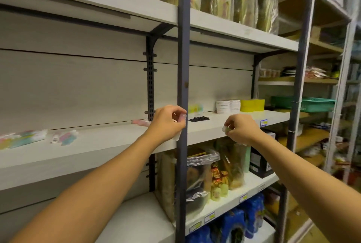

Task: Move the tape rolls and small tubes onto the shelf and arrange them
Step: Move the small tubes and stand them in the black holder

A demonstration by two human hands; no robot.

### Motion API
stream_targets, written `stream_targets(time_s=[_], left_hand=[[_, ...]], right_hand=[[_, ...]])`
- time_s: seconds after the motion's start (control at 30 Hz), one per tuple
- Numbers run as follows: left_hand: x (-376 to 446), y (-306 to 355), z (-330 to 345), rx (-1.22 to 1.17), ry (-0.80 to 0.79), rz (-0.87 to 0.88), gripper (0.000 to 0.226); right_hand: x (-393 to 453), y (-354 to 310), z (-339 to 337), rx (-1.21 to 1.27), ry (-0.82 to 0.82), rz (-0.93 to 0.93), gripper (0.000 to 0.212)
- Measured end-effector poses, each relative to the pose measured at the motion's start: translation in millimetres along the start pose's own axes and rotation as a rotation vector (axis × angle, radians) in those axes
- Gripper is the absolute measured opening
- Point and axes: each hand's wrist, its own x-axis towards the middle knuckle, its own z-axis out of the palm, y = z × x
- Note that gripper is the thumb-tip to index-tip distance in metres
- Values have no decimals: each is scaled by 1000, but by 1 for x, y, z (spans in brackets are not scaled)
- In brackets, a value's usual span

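Partly done: tape rolls [240, 105] stacked at shelf [117, 145] back-right, tube packs [23, 140] near left end. L hand [168, 123] & R hand [241, 130] each pinching small clear tube, yet to place.

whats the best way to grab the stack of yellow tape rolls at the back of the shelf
Take the yellow tape rolls by their curved outer sides, coming from the front, fingers on the right and thumb on the left. They appear to lie flat and stacked against the back panel, with white tape rolls close on their left, so the front and right side look freest.
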Motion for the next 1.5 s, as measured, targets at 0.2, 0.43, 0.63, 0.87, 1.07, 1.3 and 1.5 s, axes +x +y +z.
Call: stream_targets(time_s=[0.2,0.43,0.63,0.87,1.07,1.3,1.5], left_hand=[[11,38,61,-36,12,-9,22],[45,55,122,29,-38,-19,17],[83,55,167,41,-29,-17,20],[136,37,211,102,8,-7,19],[191,9,227,101,81,-46,15],[230,-26,239,112,156,-65,17],[253,-64,234,165,237,-85,17]], right_hand=[[7,74,-13,24,-26,20,24],[15,138,-11,77,-23,62,29],[42,175,-2,129,-7,70,30],[106,194,9,110,36,9,28],[176,204,19,70,61,-64,22],[236,198,52,187,106,-157,29],[285,184,90,367,139,-276,26]])
